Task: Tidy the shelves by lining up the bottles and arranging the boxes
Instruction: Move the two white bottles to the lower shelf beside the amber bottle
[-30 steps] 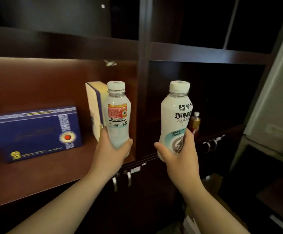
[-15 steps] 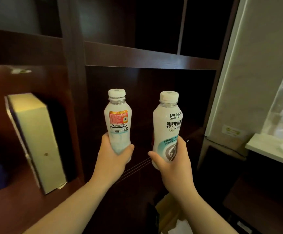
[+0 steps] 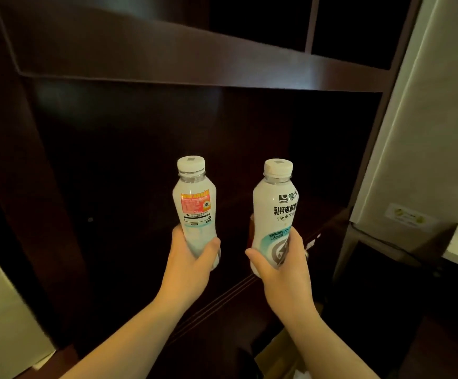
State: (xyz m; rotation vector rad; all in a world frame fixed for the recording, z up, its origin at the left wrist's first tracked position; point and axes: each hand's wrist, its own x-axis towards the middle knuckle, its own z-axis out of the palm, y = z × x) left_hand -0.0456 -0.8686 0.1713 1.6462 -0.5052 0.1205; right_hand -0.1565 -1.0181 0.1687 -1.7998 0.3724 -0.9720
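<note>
In front of the dark right-hand shelf bay (image 3: 167, 149): two white capped drink bottles, upright and apart. Left hand (image 3: 192, 258) clamps the left bottle (image 3: 195, 209) at its lower body; right hand (image 3: 279, 266) clamps the right bottle (image 3: 274, 214) likewise. Likely full, moderately heavy, smooth plastic; the waist is the surest hold. A small amber bottle (image 3: 251, 228) stands behind the right bottle; a pale box (image 3: 1, 310) sits lower left.
</note>
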